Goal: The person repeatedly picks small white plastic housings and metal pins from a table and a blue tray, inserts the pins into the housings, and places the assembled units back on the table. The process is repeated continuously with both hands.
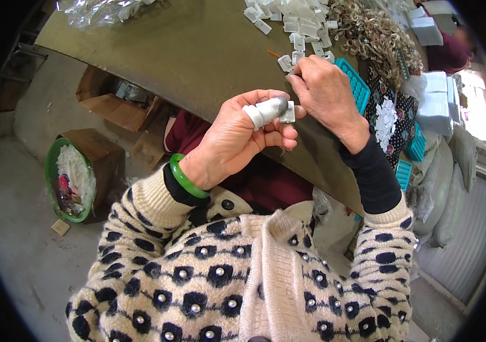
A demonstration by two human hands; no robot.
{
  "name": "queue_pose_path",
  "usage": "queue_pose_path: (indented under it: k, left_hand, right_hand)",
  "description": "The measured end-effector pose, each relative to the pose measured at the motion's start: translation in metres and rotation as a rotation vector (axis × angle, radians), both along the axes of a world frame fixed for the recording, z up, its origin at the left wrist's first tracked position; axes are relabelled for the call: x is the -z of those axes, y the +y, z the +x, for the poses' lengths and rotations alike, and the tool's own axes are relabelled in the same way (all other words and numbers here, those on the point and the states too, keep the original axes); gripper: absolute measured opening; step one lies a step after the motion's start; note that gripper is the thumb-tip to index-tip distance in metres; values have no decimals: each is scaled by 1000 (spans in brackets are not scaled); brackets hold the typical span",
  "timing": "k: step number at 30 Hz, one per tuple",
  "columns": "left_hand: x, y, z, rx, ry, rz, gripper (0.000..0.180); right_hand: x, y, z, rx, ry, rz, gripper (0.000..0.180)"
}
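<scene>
My left hand is closed, palm up, in front of my chest. Between its thumb and fingers sits a small translucent white plastic box. White wrapping with a darkened tip covers that thumb, and a green bangle circles the wrist. Beyond it, to the right, my right hand has its fingers drawn together in a pinch. Its fingertips are next to the near end of a heap of similar white plastic boxes; what they hold, if anything, is hidden.
Dark green table slants before me. Tangled brown cords lie at far right, beside a teal tray and white pieces. At left stand a cardboard box and a green basin. Sacks lean at right; another person sits far right.
</scene>
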State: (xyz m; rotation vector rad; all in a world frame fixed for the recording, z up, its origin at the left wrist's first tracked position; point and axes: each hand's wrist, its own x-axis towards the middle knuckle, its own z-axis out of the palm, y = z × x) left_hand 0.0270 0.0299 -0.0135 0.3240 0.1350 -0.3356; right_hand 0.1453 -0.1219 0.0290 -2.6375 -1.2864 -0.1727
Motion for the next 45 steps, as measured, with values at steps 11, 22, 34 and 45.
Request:
queue_pose_path:
  k: [11, 22, 34, 45]
  left_hand:
    - [2, -3, -3, 0, -17, 117, 27]
    - [5, -5, -3, 0, -59, 97, 26]
    - [6, -3, -4, 30, -57, 124, 26]
    - [4, -3, -3, 16, -25, 119, 23]
  right_hand:
    - [-36, -13, -52, -24, 369, 355, 7]
    - [-32, -18, -50, -122, 284, 274, 11]
    - [-38, -16, -40, -54, 559, 236, 4]
    - [-36, -18, -40, 23, 687, 324, 6]
